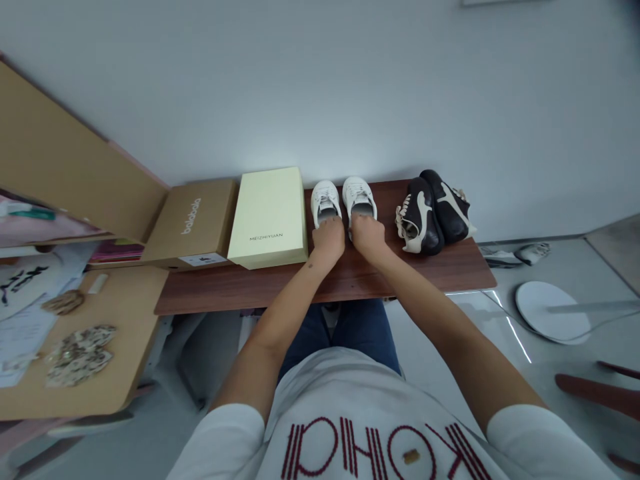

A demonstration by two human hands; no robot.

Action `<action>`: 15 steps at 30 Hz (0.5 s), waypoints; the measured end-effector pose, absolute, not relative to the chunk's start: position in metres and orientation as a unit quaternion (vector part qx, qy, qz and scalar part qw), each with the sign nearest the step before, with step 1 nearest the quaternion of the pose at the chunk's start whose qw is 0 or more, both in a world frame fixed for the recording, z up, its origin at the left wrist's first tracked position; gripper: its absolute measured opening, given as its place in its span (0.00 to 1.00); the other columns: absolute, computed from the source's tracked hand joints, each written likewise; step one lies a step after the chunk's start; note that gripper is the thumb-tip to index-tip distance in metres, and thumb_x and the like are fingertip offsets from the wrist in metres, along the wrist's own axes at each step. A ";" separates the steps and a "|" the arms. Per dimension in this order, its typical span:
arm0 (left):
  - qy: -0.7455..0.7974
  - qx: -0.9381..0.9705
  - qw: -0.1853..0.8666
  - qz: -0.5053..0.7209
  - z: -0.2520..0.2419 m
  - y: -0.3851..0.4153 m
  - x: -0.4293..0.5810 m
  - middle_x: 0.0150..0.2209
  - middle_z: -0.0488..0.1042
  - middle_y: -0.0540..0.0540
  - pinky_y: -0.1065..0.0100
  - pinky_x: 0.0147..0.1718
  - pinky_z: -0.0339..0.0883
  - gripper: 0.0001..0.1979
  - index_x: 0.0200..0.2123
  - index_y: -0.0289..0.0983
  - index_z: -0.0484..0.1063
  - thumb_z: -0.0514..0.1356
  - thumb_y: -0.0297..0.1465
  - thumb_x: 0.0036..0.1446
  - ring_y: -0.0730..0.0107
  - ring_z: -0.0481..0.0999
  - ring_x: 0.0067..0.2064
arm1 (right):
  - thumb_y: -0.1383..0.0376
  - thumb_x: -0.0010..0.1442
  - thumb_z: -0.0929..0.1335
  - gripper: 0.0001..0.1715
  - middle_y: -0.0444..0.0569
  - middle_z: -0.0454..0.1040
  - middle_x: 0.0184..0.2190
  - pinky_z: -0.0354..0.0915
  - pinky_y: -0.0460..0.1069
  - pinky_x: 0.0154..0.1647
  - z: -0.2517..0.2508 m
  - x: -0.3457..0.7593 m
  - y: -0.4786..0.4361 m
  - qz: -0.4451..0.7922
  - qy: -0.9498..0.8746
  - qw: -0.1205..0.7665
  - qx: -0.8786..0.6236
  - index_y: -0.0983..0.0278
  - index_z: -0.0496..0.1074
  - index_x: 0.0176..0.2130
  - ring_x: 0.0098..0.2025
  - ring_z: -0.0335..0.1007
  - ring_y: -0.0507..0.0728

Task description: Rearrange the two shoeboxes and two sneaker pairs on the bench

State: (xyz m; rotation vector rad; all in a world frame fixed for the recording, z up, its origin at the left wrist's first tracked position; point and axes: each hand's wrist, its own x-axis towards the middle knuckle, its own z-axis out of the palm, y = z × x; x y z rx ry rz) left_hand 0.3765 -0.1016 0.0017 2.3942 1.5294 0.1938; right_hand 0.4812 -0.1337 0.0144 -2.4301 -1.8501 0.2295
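Observation:
Two white lace-up sneakers stand side by side on the dark wooden tabletop [360, 287], toes toward the wall. My left hand [329, 241] is closed on the heel of the left white sneaker [325, 197]. The heel of the right white sneaker [358, 193] is gripped by my right hand [368, 235]. Both heels are mostly hidden behind my fingers. To the right of them lies a pair of black sneakers with cream trim: one black sneaker [423, 217] leans against the other black sneaker [453, 212].
Left of the sneakers are a pale yellow shoe box [269, 210] and a brown shoe box [200, 217]. A light wooden desk [135, 333] holds a patterned scrunchie [83, 357]. On the floor at right are more shoes [533, 253] and a round white base [550, 310].

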 end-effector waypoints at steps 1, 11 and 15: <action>0.532 0.830 0.149 0.069 0.001 -0.101 0.377 0.49 0.75 0.25 0.46 0.50 0.69 0.14 0.50 0.31 0.70 0.51 0.21 0.64 0.41 0.74 0.56 | 0.70 0.69 0.60 0.16 0.66 0.79 0.46 0.73 0.54 0.44 0.014 0.480 -0.132 0.081 -0.604 0.041 -0.792 0.68 0.72 0.51 0.47 0.79 0.64; 0.533 0.838 0.100 0.067 0.006 -0.107 0.379 0.50 0.74 0.26 0.48 0.49 0.69 0.17 0.52 0.28 0.69 0.46 0.21 0.66 0.42 0.73 0.56 | 0.74 0.69 0.56 0.19 0.63 0.78 0.47 0.70 0.52 0.43 0.013 0.473 -0.136 0.079 -0.612 0.055 -0.785 0.68 0.72 0.49 0.50 0.76 0.64; 0.508 0.848 0.070 0.132 0.024 -0.112 0.382 0.50 0.75 0.29 0.51 0.55 0.65 0.16 0.55 0.31 0.68 0.51 0.26 0.67 0.45 0.72 0.55 | 0.68 0.69 0.60 0.16 0.63 0.76 0.51 0.68 0.52 0.45 0.028 0.484 -0.148 0.024 -0.622 0.117 -0.774 0.66 0.71 0.51 0.53 0.70 0.65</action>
